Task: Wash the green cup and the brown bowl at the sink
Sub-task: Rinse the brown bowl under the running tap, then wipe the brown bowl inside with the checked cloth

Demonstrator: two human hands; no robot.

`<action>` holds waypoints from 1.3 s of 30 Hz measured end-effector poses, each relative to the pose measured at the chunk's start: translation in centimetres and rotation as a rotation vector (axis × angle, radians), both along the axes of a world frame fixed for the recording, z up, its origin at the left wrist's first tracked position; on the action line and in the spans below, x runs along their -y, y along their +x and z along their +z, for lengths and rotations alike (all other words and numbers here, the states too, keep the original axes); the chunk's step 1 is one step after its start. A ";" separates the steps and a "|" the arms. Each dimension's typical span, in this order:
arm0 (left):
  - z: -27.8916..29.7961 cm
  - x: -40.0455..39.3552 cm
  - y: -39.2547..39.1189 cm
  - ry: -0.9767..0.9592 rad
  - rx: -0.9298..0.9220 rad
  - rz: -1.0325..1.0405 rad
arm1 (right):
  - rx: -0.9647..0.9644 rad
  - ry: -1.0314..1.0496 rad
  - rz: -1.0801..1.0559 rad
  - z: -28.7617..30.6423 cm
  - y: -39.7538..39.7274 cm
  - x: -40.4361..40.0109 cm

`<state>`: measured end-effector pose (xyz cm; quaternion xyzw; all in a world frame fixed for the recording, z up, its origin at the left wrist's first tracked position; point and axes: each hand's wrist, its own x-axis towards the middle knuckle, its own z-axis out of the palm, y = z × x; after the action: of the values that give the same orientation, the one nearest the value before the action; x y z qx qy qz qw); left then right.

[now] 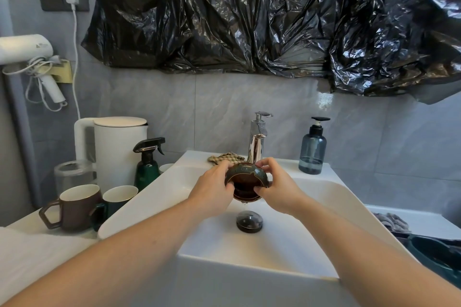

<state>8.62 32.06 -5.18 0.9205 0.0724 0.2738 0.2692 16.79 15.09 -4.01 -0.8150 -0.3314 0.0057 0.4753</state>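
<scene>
The brown bowl [245, 180] is tipped on its side, mouth toward me, over the white sink [331, 197] just below the chrome tap [257, 143]. My left hand [213, 188] grips its left rim, thumb inside the bowl. My right hand [277, 187] holds the right rim, fingers curled over the top and thumb at the lower edge. Water drips from the bowl's bottom toward the dark drain plug [249, 221]. The green cup [117, 200] stands upright on the counter left of the sink, beside a brown mug [72, 207].
Left counter: white kettle [117, 147], green spray bottle [147, 164], glass jar [73, 173]. A checked cloth [225, 158] lies behind the bowl on the sink's back ledge. A blue soap dispenser [313, 149] stands at the back right. A dark green basin [436, 254] sits at right.
</scene>
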 end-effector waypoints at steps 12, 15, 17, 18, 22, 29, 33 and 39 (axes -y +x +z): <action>-0.1 -0.2 0.2 0.038 0.015 -0.029 | -0.012 -0.001 0.006 -0.4 0.4 -0.2; -0.1 -0.1 0.2 0.024 0.003 -0.017 | -0.038 0.030 0.004 -0.3 0.2 -0.2; -0.1 -0.1 0.1 0.000 -0.016 -0.016 | -0.082 0.048 0.014 0.0 0.1 0.0; -0.1 0.0 -0.1 -0.002 -0.028 -0.017 | -0.115 0.050 0.020 0.1 0.0 0.1; 0.6 -0.3 -0.7 -0.046 -0.029 -0.045 | -0.257 0.067 0.066 0.2 -0.7 0.2; 3.1 -3.0 -2.1 -0.169 -0.055 -0.003 | -0.396 0.042 0.185 0.5 -1.5 -0.6; 1.9 -5.4 -2.9 -0.221 -0.049 0.086 | -0.336 -0.069 0.159 0.2 -1.4 -0.8; 1.7 -6.0 -3.8 0.157 -0.026 0.203 | -0.031 -0.086 -0.016 -0.2 -0.8 -1.2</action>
<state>4.83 38.06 -3.48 0.9302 0.1471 0.2924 0.1662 15.99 16.32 -4.24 -0.8371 -0.3168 0.0289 0.4450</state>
